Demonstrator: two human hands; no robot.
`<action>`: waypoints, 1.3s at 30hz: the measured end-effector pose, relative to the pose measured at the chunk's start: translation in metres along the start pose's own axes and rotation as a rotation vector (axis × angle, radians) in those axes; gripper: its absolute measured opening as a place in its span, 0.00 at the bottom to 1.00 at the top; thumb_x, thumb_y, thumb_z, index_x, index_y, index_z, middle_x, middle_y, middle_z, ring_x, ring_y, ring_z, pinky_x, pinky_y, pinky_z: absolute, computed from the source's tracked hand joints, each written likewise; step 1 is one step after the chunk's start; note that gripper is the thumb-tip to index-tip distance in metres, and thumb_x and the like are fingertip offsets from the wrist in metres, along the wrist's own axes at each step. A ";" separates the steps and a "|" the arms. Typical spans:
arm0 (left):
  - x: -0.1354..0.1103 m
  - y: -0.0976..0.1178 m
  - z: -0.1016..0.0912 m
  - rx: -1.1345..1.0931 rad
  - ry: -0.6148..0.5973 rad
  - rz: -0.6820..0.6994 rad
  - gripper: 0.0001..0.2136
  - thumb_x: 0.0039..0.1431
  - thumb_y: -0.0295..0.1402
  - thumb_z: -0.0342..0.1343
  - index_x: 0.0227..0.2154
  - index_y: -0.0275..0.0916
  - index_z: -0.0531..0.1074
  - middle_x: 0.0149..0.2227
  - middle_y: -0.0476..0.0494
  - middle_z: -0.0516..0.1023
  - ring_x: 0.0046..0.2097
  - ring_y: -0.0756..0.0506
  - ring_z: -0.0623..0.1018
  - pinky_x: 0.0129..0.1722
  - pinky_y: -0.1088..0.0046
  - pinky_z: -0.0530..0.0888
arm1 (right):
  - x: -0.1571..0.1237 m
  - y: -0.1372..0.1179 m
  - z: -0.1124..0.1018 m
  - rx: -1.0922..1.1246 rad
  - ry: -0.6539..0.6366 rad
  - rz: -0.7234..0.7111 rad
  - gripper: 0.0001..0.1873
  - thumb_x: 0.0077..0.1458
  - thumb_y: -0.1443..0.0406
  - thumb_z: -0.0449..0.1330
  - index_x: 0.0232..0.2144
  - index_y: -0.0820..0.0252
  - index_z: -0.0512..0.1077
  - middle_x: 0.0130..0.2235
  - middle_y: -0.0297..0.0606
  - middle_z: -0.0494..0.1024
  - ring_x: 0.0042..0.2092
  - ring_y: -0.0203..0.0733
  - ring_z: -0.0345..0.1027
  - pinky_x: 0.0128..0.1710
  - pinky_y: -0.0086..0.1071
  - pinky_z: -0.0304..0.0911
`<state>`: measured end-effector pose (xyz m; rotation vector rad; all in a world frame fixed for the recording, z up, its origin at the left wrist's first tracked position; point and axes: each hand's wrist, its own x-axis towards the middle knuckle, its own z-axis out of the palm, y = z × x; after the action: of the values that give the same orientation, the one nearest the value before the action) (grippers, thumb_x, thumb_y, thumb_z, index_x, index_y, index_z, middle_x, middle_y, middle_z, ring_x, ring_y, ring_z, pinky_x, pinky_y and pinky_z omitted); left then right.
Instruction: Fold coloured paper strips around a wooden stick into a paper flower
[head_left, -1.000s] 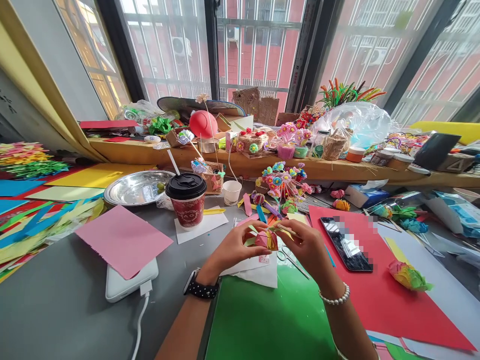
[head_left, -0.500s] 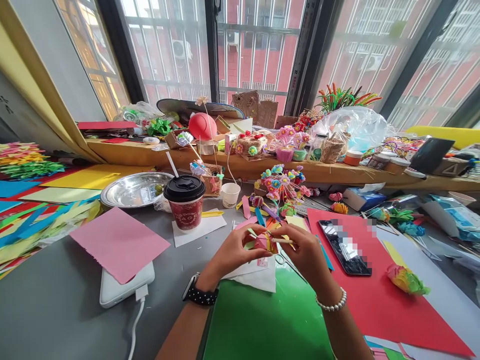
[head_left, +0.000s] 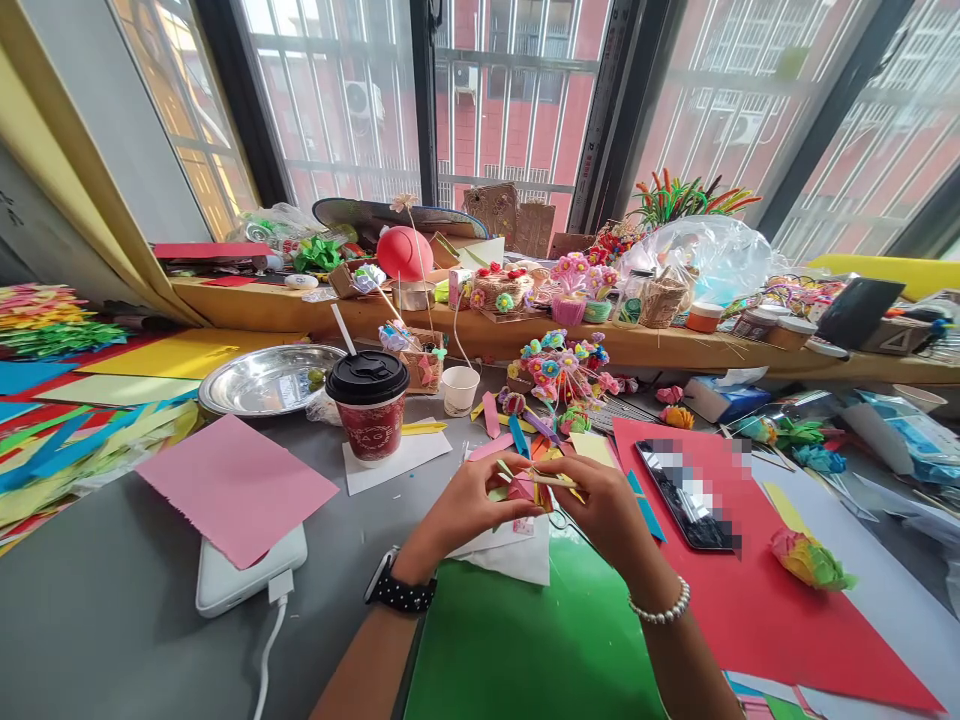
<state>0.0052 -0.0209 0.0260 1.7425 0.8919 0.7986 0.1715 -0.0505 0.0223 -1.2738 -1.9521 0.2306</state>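
Observation:
My left hand (head_left: 466, 506) is closed around a small folded-paper flower (head_left: 522, 488) in pink, yellow and pale green. A thin, pale wooden stick (head_left: 553, 482) is pinched in my right hand (head_left: 606, 508), its tip against the flower's upper edge. Fingers of both hands meet over the flower and hide part of it. Below them lie a white napkin (head_left: 525, 560) and a glossy green board (head_left: 532, 640). Scissors (head_left: 559, 520) show partly behind my right hand.
A lidded red cup (head_left: 369, 410), a metal plate (head_left: 225, 385) and a pink sheet (head_left: 238, 490) over a white power bank (head_left: 217, 585) lie to the left. On the right, a red sheet (head_left: 795, 610) bears a phone (head_left: 686, 500) and a finished paper flower (head_left: 810, 560).
My right hand has shifted slightly left, bringing the stick further over the flower. My left hand keeps its grip in almost the same place.

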 end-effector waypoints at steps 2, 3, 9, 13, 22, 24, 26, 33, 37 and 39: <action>0.000 0.000 -0.001 0.002 0.007 -0.013 0.21 0.39 0.37 0.60 0.38 0.35 0.68 0.36 0.43 0.73 0.34 0.48 0.72 0.34 0.72 0.70 | 0.000 -0.003 0.000 -0.051 0.019 -0.012 0.11 0.48 0.71 0.55 0.34 0.57 0.72 0.31 0.35 0.75 0.32 0.38 0.68 0.30 0.29 0.62; 0.000 0.000 -0.001 0.002 0.009 -0.015 0.20 0.39 0.37 0.60 0.38 0.35 0.68 0.36 0.43 0.73 0.33 0.48 0.72 0.33 0.72 0.70 | 0.000 -0.004 0.000 -0.067 0.029 -0.020 0.11 0.47 0.71 0.55 0.34 0.57 0.72 0.31 0.36 0.76 0.32 0.39 0.68 0.30 0.29 0.62; 0.000 -0.003 -0.005 0.001 0.054 0.015 0.19 0.40 0.36 0.59 0.37 0.37 0.68 0.40 0.43 0.71 0.34 0.48 0.72 0.32 0.73 0.71 | -0.003 -0.006 -0.004 -0.069 0.003 -0.055 0.17 0.45 0.71 0.54 0.40 0.55 0.71 0.37 0.37 0.76 0.34 0.39 0.69 0.30 0.30 0.64; 0.001 -0.008 -0.006 0.021 0.108 0.032 0.17 0.41 0.35 0.58 0.36 0.37 0.68 0.39 0.44 0.73 0.35 0.48 0.72 0.31 0.74 0.71 | -0.003 -0.009 -0.006 -0.079 -0.004 -0.046 0.20 0.42 0.72 0.54 0.40 0.56 0.71 0.38 0.37 0.76 0.36 0.40 0.70 0.31 0.31 0.65; 0.002 -0.006 -0.004 -0.050 0.211 0.042 0.18 0.39 0.33 0.60 0.36 0.36 0.68 0.38 0.42 0.73 0.37 0.46 0.73 0.37 0.70 0.71 | -0.003 -0.020 0.006 -0.115 0.108 -0.040 0.18 0.46 0.71 0.53 0.42 0.58 0.70 0.41 0.39 0.75 0.40 0.43 0.69 0.38 0.36 0.66; 0.002 -0.004 -0.003 -0.076 0.230 0.072 0.17 0.39 0.32 0.60 0.36 0.36 0.68 0.39 0.42 0.73 0.38 0.46 0.73 0.39 0.70 0.70 | -0.003 -0.020 0.006 -0.083 0.145 -0.047 0.19 0.47 0.71 0.51 0.43 0.58 0.69 0.42 0.40 0.74 0.41 0.42 0.69 0.38 0.35 0.66; 0.002 -0.003 -0.003 -0.096 0.220 0.115 0.18 0.39 0.32 0.61 0.36 0.36 0.67 0.39 0.42 0.72 0.39 0.46 0.73 0.40 0.70 0.70 | -0.002 -0.018 0.003 -0.012 0.156 -0.027 0.20 0.47 0.72 0.51 0.43 0.58 0.68 0.41 0.38 0.75 0.40 0.40 0.69 0.36 0.32 0.67; 0.001 -0.004 -0.001 -0.101 0.235 0.163 0.18 0.39 0.33 0.61 0.36 0.37 0.67 0.38 0.44 0.73 0.40 0.46 0.73 0.42 0.70 0.70 | -0.003 -0.014 0.002 0.050 0.154 -0.078 0.22 0.46 0.74 0.49 0.44 0.57 0.68 0.44 0.37 0.73 0.44 0.40 0.66 0.41 0.33 0.64; 0.001 -0.007 -0.001 -0.096 0.269 0.174 0.18 0.39 0.33 0.61 0.36 0.36 0.66 0.39 0.44 0.72 0.40 0.46 0.73 0.42 0.70 0.71 | -0.005 -0.013 0.010 0.068 0.164 -0.092 0.26 0.44 0.75 0.49 0.46 0.54 0.66 0.45 0.37 0.71 0.45 0.40 0.66 0.40 0.32 0.64; 0.001 -0.008 -0.001 -0.103 0.280 0.176 0.18 0.39 0.34 0.61 0.36 0.36 0.66 0.39 0.44 0.72 0.39 0.46 0.73 0.41 0.69 0.71 | -0.004 -0.012 0.010 0.074 0.153 -0.083 0.26 0.44 0.75 0.49 0.47 0.53 0.65 0.46 0.37 0.71 0.44 0.40 0.66 0.40 0.33 0.64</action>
<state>0.0037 -0.0176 0.0186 1.6592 0.8709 1.2063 0.1570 -0.0572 0.0193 -1.1272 -1.8445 0.1578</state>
